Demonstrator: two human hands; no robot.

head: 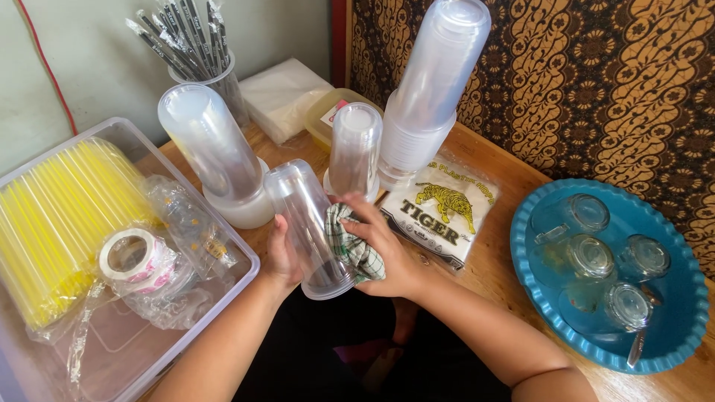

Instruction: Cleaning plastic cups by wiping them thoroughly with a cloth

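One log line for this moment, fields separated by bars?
left hand: holds clear plastic cup | right hand: presses checked cloth on cup | nearby: cup stacks, blue tray

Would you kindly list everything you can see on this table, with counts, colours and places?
Clear plastic cup: one, transparent, held at centre.
Checked cloth: one, green and white, against the cup.
Cup stacks: three, clear, upside down, behind the hands.
Yellow straws: one bundle, in the clear bin at left.
Tape roll: one, white, in the bin.
Black straws: many, wrapped, in a holder at the back.
Napkins: one white pile, at the back.
Bag packet: one, white with a tiger picture.
Blue tray: one, at right.
Glass mugs: four, upside down on the tray.
Left hand: holds the cup.
Right hand: presses the cloth on it.
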